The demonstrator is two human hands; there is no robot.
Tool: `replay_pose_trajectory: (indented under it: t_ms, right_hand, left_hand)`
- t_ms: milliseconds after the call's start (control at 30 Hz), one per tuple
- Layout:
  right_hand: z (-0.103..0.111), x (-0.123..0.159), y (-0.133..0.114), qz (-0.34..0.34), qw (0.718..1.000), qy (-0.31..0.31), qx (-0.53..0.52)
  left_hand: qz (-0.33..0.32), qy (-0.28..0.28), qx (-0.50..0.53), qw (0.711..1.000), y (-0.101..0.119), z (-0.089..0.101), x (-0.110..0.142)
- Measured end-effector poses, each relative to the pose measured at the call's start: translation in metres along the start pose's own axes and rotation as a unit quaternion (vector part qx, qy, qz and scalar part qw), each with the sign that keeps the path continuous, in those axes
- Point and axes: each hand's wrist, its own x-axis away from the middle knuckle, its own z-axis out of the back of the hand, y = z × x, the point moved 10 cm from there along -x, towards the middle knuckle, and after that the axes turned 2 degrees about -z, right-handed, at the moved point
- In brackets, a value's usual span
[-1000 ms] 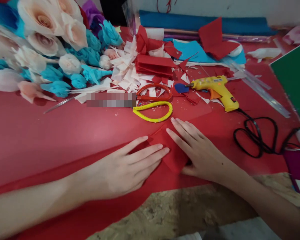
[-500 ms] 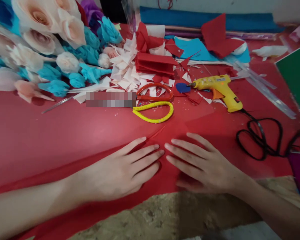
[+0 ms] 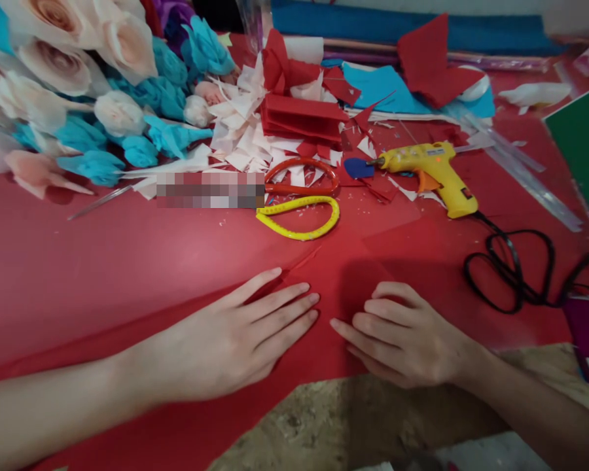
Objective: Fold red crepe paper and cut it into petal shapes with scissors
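Near edge: our red sheet (image 3: 324, 353) runs along the front of the table (image 3: 103, 242), scissors (image 3: 302, 237) just beyond.
Left hand (image 3: 226, 347): outstretched flat on the sheet, grasping nothing.
Right hand (image 3: 402, 337): half curled; we cannot tell whether it pinches anything.
Sheet: plain red, a crease-like line near our left fingertips.

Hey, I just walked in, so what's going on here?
A person's left hand lies flat on a red sheet, fingers extended. The right hand is beside it, fingers partly curled. Beyond them lie scissors and a yellow glue gun, with artificial flowers heaped toward the left.
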Motion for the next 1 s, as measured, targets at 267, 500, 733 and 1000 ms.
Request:
replay_pose_trajectory:
  t_ms: [267,500,733,1000]
  right_hand:
    - [-0.002,0.0,-0.001,0.006,1.0,-0.022,-0.01]
    - [-0.006,-0.004,0.002,-0.005,0.999,-0.04,-0.007]
    - [-0.024,0.003,0.032,-0.148,0.979,-0.116,0.074]
    - [-0.019,0.02,0.055,-0.259,0.949,-0.121,0.132]
  left_hand:
    - [-0.001,0.018,-0.004,1.0,0.0,0.001,0.0]
    - [0.0,0.008,-0.009,1.0,-0.001,-0.001,0.001]
    - [0.001,-0.003,-0.006,1.0,-0.001,-0.004,0.001]
    - [0.013,-0.01,-0.013,1.0,-0.002,-0.005,0.001]
